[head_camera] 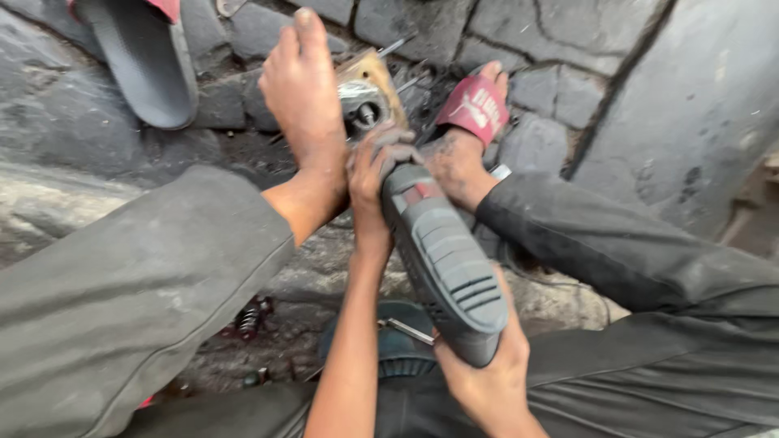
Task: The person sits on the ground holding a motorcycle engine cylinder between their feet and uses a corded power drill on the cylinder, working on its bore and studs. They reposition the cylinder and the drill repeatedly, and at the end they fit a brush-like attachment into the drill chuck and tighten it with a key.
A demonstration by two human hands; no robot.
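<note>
I see the grey angle grinder [442, 259] running from 5 o'clock toward centre, head on a small tan workpiece [375, 85] at 12 o'clock. Right hand [487, 377] is closed round the grinder's tail; left hand [375, 174] is wrapped over its neck. Bare left foot [304, 89] pins the piece, sandalled right foot [462, 138] just beside it. Risk as I judge it: kickback or slip sends the head into toes; a loose grey sandal [142, 61] lies at 10 o'clock.
</note>
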